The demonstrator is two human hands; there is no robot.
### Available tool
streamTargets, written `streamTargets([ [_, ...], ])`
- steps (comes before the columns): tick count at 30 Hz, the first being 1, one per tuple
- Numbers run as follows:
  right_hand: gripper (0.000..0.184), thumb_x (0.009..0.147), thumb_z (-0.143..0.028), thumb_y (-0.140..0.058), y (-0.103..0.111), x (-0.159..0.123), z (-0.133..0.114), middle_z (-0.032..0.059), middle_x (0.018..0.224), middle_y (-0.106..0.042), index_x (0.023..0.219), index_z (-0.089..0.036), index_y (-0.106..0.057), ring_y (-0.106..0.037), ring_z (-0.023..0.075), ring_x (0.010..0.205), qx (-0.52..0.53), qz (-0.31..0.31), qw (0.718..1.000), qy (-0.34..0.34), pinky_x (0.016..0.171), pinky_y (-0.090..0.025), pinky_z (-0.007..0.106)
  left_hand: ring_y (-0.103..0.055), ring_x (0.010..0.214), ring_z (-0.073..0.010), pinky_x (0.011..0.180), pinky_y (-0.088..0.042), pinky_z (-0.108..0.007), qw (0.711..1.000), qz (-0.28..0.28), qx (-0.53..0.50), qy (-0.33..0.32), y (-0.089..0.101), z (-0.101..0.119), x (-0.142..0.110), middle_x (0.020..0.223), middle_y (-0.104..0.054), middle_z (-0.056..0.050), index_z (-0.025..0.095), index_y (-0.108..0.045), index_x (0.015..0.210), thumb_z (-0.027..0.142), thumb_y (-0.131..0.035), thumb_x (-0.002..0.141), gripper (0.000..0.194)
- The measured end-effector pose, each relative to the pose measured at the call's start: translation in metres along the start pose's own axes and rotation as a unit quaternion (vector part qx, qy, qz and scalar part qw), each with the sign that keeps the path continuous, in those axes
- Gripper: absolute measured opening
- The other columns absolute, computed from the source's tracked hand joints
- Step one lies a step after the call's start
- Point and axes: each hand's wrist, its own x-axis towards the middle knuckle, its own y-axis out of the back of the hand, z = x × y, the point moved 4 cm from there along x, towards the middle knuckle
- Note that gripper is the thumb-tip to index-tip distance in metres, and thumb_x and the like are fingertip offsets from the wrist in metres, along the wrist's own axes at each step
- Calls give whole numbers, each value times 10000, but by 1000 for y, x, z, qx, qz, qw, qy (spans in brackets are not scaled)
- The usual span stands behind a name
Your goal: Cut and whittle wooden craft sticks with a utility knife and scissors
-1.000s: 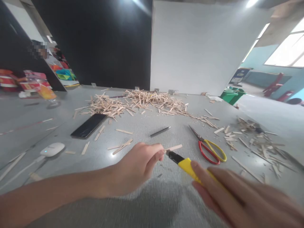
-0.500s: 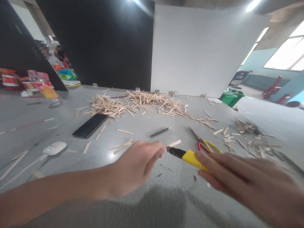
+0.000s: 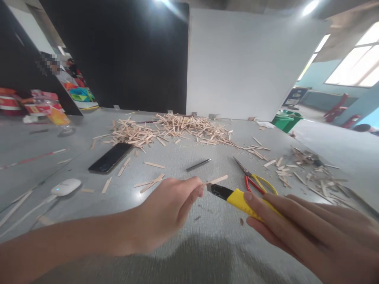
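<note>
There is one yellow knife [image 3: 237,199], one pair of scissors [image 3: 251,174], one pen [image 3: 198,165], one phone [image 3: 111,158], one white gadget [image 3: 66,187] and one plastic bottle [image 3: 58,115]. Green bins [image 3: 282,122] number two. One wooden stick [image 3: 219,179] is held; the other sticks [image 3: 189,126] are too many to count.

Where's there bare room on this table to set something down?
Between the pen and scissors, or nearest you, between your left arm and right hand. Crowded: the back, along the stick pile, and right of the scissors, among loose sticks.
</note>
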Motion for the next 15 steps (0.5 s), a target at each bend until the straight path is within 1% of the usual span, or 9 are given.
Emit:
streamTargets([
  [2, 454, 1108, -308, -477, -4, 6, -7, 93, 1217, -793, 1558, -309, -539, -793, 226, 824, -42, -21, 997, 62, 611, -633, 291, -372, 503, -107, 571, -297, -272, 1000, 11, 24, 5, -1, -4, 4, 594, -416, 89, 204, -580, 949, 369, -331, 1135, 353],
  [3, 467, 1113, -284, -442, -6, 9, -10, 113, 1199, -791, 1574, -266, -516, -790, 218, 793, -61, -22, 995, 82, 553, -614, 269, -366, 500, -108, 576, -295, -274, 999, 16, 33, 6, -2, -7, 6, 590, -416, 89, 199, -597, 965, 357, -337, 1132, 347],
  [5, 468, 1120, -245, -368, -8, 16, -14, 155, 1159, -787, 1560, -169, -508, -786, 222, 765, -77, -9, 994, 80, 492, -589, 265, -355, 505, -111, 586, -294, -277, 999, 17, 39, 10, -5, -14, 11, 591, -432, 83, 190, -622, 968, 327, -340, 1125, 350],
  [7, 451, 1120, -209, -323, -9, 22, -18, 187, 1126, -781, 1505, -91, -525, -785, 236, 766, -66, -3, 996, 63, 504, -595, 291, -361, 518, -113, 597, -304, -276, 999, 2, 28, 14, -10, -21, 16, 601, -475, 71, 187, -641, 945, 302, -339, 1121, 368],
  [8, 435, 1119, -195, -316, -10, 24, -19, 191, 1114, -779, 1475, -79, -537, -782, 236, 767, -52, -7, 997, 59, 522, -599, 299, -368, 523, -112, 601, -309, -274, 1000, -6, 23, 14, -12, -24, 18, 607, -495, 66, 185, -647, 921, 287, -348, 1114, 371],
  [10, 403, 1116, -177, -307, -12, 27, -23, 162, 1050, -783, 1396, -98, -585, -767, 217, 724, -22, -13, 998, 65, 533, -594, 299, -389, 534, -112, 606, -317, -271, 1000, -16, 19, 14, -16, -28, 20, 622, -529, 55, 183, -657, 882, 245, -367, 1092, 363],
  [12, 404, 1113, -161, -278, -15, 27, -26, 128, 966, -779, 1309, -119, -628, -735, 192, 638, -6, -23, 997, 69, 490, -563, 289, -404, 539, -115, 609, -321, -275, 999, -22, 22, 9, -20, -28, 21, 621, -542, 48, 182, -659, 846, 194, -383, 1059, 350],
  [14, 409, 1114, -167, -273, -20, 24, -29, 100, 872, -749, 1300, -97, -631, -685, 176, 532, -16, -27, 998, 62, 409, -512, 297, -397, 532, -120, 608, -317, -286, 999, -29, 27, 5, -24, -27, 21, 601, -529, 46, 180, -650, 811, 156, -380, 1033, 350],
  [15, 408, 1114, -171, -286, -24, 21, -31, 82, 835, -725, 1332, -78, -617, -670, 170, 502, -24, -35, 997, 57, 377, -492, 300, -385, 526, -123, 604, -310, -293, 999, -34, 28, 5, -26, -27, 21, 589, -515, 46, 180, -642, 793, 148, -376, 1024, 353],
])
